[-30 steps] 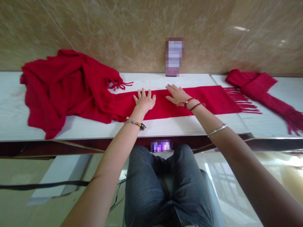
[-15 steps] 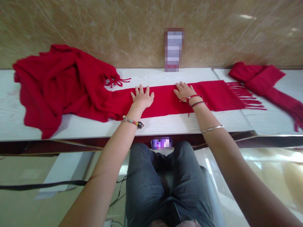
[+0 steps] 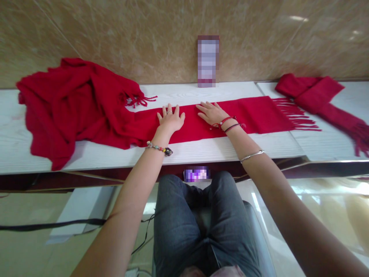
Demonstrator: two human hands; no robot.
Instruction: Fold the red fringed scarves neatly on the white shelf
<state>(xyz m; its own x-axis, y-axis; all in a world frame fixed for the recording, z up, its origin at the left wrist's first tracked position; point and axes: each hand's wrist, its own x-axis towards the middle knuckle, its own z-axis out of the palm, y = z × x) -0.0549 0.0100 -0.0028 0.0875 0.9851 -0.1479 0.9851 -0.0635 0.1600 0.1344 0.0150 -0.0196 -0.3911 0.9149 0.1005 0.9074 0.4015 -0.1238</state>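
A red scarf (image 3: 253,114) lies along the white table, its right part spread flat with the fringe pointing right. Its left part is bunched in a loose, rumpled heap that ends in another fringe at the back. My left hand (image 3: 170,120) rests palm down on the flat stretch near the heap, fingers spread. To the right of it, my right hand (image 3: 212,114) also lies flat on the cloth, its fingers stretched toward the left hand. Neither hand grips the fabric.
A second red scarf (image 3: 319,100), folded over itself, lies at the right on the white table (image 3: 207,148). A blurred-out upright object (image 3: 208,61) stands at the back against the marbled wall (image 3: 115,34). Another blurred purple item (image 3: 196,174) is just above my knees.
My right hand has slid left along the scarf, closer to my left hand. My left hand stays in about the same place on the cloth.
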